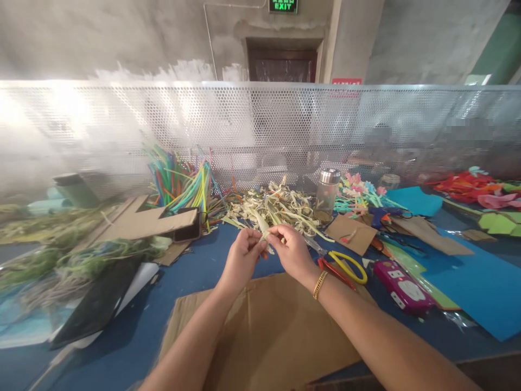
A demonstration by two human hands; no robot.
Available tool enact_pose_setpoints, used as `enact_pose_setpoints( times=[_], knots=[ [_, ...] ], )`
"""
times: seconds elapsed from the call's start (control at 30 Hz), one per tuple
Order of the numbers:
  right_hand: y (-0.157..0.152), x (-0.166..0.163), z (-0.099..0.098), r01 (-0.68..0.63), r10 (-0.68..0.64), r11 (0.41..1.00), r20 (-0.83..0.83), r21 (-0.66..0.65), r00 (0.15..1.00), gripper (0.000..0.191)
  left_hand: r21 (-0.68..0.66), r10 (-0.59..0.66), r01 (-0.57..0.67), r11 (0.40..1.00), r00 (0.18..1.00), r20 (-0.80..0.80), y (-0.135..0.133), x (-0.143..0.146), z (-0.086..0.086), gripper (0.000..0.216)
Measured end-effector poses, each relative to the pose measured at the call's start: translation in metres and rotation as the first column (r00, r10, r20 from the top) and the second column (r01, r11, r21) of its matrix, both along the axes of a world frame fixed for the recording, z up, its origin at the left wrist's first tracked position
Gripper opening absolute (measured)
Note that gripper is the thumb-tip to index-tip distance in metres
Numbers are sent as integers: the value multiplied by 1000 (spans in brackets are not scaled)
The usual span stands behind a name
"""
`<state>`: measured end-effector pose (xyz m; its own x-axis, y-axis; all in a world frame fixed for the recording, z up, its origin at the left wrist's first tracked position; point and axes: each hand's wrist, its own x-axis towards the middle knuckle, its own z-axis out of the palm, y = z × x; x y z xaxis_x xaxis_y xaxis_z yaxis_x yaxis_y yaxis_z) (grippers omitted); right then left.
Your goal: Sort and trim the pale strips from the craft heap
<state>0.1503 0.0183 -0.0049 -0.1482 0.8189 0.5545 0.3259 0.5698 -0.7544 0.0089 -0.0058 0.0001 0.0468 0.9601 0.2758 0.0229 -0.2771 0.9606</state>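
My left hand [241, 258] and my right hand [293, 252] meet at the middle, fingertips pinched together on a pale green strip that looks like corn husk [261, 221]. The strip's pointed end rises above my fingers, and a short bit hangs below them. Its middle is hidden by my fingertips. Just behind lies a loose heap of similar pale husk strips [280, 203]. Beneath my forearms a brown cardboard sheet [280, 320] lies on the blue table. Scissors with yellow handles [350, 266] are right of my right wrist.
A glass bottle [326, 195] stands behind the hands, left of a blue glue gun [385, 215]. Rightward lie a purple power strip [401, 288] and blue sheets [476, 279]. Colourful pipe cleaners [183, 182], cut cardboard [142, 225] and a phone [189, 225] are leftward. A perforated metal panel [228, 119] borders the back.
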Motion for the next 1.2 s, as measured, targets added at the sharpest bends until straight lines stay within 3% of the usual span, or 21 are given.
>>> enact_pose_setpoints(
  times=[0.1, 0.27, 0.47, 0.63, 0.73, 0.83, 1.0, 1.2],
  knots=[
    [0, -1, 0, 33, -34, 999, -30, -6, 999, 14, 26, 16, -15, 1000, 999, -30, 0, 0, -2, 25],
    [1, 0, 4, -63, 55, 996, -113, -64, 992, 14, 43, 59, -58, 997, 998, -29, 0, -1, -1, 25],
    [3, 1, 1, -51, 33, 992, -150, -116, 988, 16, 54, 4, -3, 999, 1000, -8, -2, 0, 1, 27],
    [1, -6, -1, -24, -20, 985, -246, -173, 969, 14, 19, 41, -41, 999, 999, -6, -4, 6, -1, 26],
    [-1, -7, 3, -77, -13, 963, -327, -260, 945, 12, -25, 76, -76, 997, 997, -14, -4, 6, 0, 28],
    [-1, 1, 10, -146, 72, 950, -261, -277, 963, 13, -40, 94, -95, 995, 996, -7, -4, 3, 3, 27],
    [2, 13, 19, -85, 82, 986, -25, -143, 996, 16, -46, 16, -19, 999, 997, -74, -7, 2, 7, 23],
    [7, 12, 15, -92, 69, 967, -102, -237, 992, 15, -95, -137, 125, 988, 981, -134, -6, -1, 6, 20]
  ],
)
